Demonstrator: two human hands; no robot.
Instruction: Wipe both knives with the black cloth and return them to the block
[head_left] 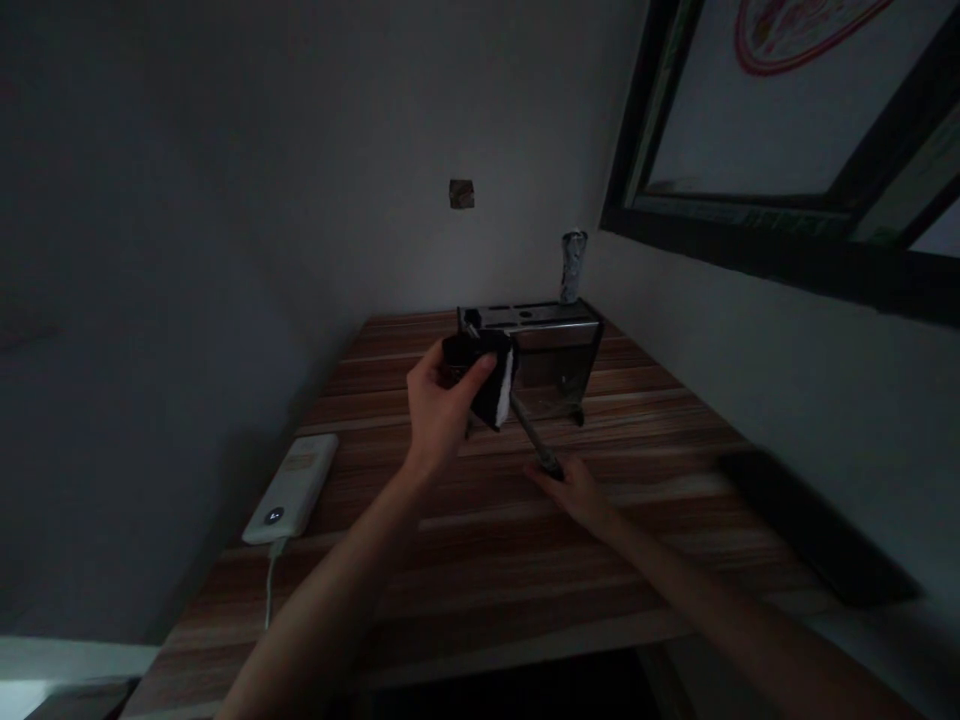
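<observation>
My left hand (pixel 444 400) is closed around a small black block (pixel 491 395) with a white, fluffy-looking layer along its right side, its thumb pressed on the near face. The exact kind of the block does not show in the dim light. My right hand (pixel 574 490) is closed on the dark handle end of a thin rod-like tool (pixel 534 432). This tool points up and left, its far end close to the white layer; whether they touch I cannot tell. Just behind the block stands a dark, boxy appliance (pixel 559 355) with a shiny metal top, partly covered by the block.
A foil-like silvery cylinder (pixel 573 268) stands upright at the appliance's back right. On the left of the striped wooden table (pixel 360 420) lies a white power bank (pixel 294 488) with a cable. A flat black object (pixel 814 525) lies at right, along the wall beneath a dark-framed window (pixel 750 225).
</observation>
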